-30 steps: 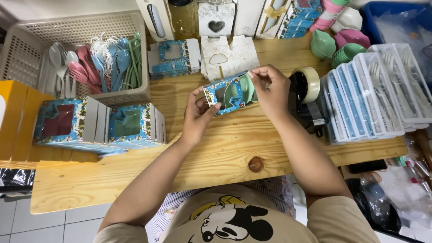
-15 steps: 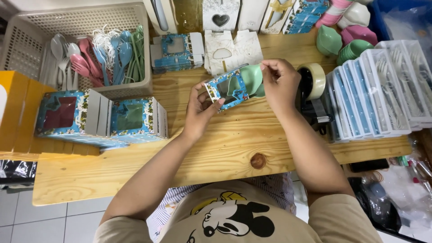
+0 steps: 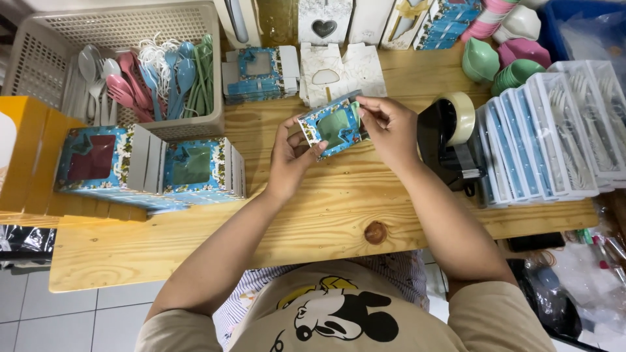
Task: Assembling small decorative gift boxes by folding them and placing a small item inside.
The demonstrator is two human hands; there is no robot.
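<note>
A small blue patterned gift box (image 3: 331, 125) with a clear window is held above the wooden table (image 3: 326, 215). Something green shows through the window. My left hand (image 3: 290, 156) grips the box's lower left corner. My right hand (image 3: 386, 129) holds its right end, fingers pinching at the top flap. Both hands are in the middle of the table, just in front of a flat stack of white box blanks (image 3: 339, 70).
A beige basket (image 3: 65, 39) with coloured plastic spoons stands at back left. Finished blue boxes (image 3: 150, 168) sit in rows at left. A black tape dispenser (image 3: 450, 140) and rows of white-framed boxes (image 3: 548, 130) stand at right. Green and pink bowls (image 3: 502, 55) are at back right.
The green item has gone inside the box. My right hand has shifted to the box's right end, at the flap. The box has moved little on the table.
</note>
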